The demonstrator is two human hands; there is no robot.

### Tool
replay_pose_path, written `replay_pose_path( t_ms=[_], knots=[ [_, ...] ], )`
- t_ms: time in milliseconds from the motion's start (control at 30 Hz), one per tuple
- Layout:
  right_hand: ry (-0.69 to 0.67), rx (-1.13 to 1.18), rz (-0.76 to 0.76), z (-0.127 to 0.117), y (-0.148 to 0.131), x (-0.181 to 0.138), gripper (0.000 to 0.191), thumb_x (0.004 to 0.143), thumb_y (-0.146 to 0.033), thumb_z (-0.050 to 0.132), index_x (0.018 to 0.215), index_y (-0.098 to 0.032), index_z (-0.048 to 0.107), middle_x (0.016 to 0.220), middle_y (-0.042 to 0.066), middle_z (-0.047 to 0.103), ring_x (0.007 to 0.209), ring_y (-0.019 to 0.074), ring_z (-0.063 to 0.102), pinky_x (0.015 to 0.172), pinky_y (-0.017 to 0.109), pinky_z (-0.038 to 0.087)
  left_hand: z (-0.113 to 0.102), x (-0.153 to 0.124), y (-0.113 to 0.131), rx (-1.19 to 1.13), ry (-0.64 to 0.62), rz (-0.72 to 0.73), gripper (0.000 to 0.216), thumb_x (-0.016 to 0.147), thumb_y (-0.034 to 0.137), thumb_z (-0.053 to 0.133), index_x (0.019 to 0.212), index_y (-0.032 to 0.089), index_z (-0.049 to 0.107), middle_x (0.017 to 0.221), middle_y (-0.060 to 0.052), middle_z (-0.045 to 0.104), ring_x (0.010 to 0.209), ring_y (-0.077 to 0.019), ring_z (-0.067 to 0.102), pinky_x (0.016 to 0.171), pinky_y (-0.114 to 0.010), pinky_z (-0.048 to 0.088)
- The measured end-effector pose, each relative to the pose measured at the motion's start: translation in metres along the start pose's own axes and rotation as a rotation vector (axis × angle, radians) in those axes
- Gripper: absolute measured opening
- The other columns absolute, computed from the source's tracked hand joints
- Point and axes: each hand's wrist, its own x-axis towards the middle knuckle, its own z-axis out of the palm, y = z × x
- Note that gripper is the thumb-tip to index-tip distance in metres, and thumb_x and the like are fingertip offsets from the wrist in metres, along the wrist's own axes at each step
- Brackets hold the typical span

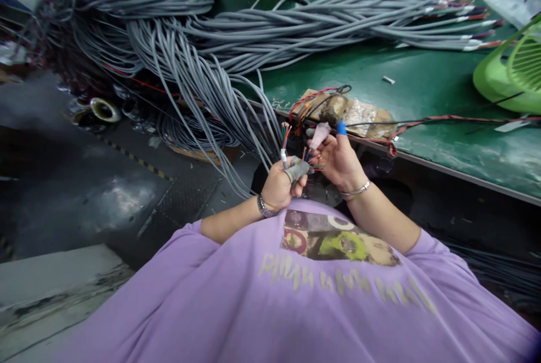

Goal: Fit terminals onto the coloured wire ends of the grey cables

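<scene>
My left hand is closed around the end of a grey cable, whose stripped coloured wires fan out above the fist. Grey tape wraps its fingers. My right hand sits just to the right, fingers pinched on thin coloured wires between the two hands. It wears a blue fingertip cover and a pale taped finger. Both wrists carry metal bracelets. The hands hover in front of my purple shirt, just off the green bench edge.
A large bundle of grey cables lies across the green bench and hangs off its left side to the floor. A taped pad with red and black wires sits at the bench edge. A green fan stands at right.
</scene>
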Motion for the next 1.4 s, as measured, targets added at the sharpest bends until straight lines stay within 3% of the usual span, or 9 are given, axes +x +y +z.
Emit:
replay_pose_path(
  t_ms=[167,400,667,1067,1267,1400],
  knots=[
    [0.049,0.067,-0.030,-0.003,0.003,0.001,0.036,0.081,-0.056,0.072,0.085,-0.021,0.069,0.070,-0.003,0.065,0.057,0.0086,0.053,0.053,0.022,0.043,0.004,0.000,-0.001,-0.041,0.036,0.048,0.041,0.067,0.049,0.077,0.069,0.019,0.049,0.052,0.006,0.056,0.033,-0.0042,0.042,0.033,-0.019,0.027],
    [0.040,0.009,-0.079,-0.004,0.014,0.010,0.057,0.076,-0.079,0.062,0.080,-0.022,0.066,0.072,0.001,0.068,0.058,0.0118,0.056,0.055,0.027,0.045,0.012,0.004,-0.001,-0.086,0.058,0.068,0.038,0.067,0.047,0.077,0.072,0.019,0.051,0.052,0.007,0.056,0.033,-0.0045,0.043,0.033,-0.018,0.026],
    [0.021,0.057,-0.066,-0.004,0.015,0.020,0.053,0.073,-0.076,0.068,0.086,-0.025,0.068,0.071,-0.002,0.070,0.059,0.0128,0.059,0.057,0.027,0.047,0.011,0.007,-0.004,-0.065,0.096,0.048,0.039,0.067,0.048,0.076,0.071,0.019,0.050,0.052,0.006,0.055,0.033,-0.0043,0.043,0.034,-0.018,0.026],
    [0.070,0.038,-0.037,0.001,0.014,0.014,0.058,0.075,-0.082,0.059,0.080,-0.024,0.065,0.074,0.001,0.071,0.062,0.0145,0.059,0.056,0.027,0.047,0.008,0.006,-0.006,-0.060,0.070,0.025,0.041,0.065,0.049,0.079,0.070,0.019,0.051,0.051,0.006,0.056,0.033,-0.0046,0.043,0.034,-0.018,0.026],
    [-0.021,-0.001,0.086,-0.008,0.005,0.001,0.063,0.072,-0.084,0.059,0.081,-0.023,0.069,0.076,0.004,0.072,0.061,0.0156,0.061,0.056,0.028,0.050,0.002,0.001,-0.009,0.009,0.041,0.053,0.043,0.067,0.052,0.078,0.068,0.019,0.051,0.052,0.006,0.057,0.033,-0.0047,0.044,0.033,-0.019,0.027],
    [-0.185,-0.145,0.187,-0.022,-0.006,-0.008,0.059,0.060,-0.075,0.077,0.077,-0.019,0.072,0.072,0.005,0.071,0.060,0.0152,0.063,0.058,0.028,0.054,-0.004,-0.001,-0.012,0.081,0.018,0.067,0.042,0.071,0.050,0.076,0.064,0.018,0.051,0.053,0.005,0.058,0.034,-0.0045,0.045,0.035,-0.018,0.030]
  ],
)
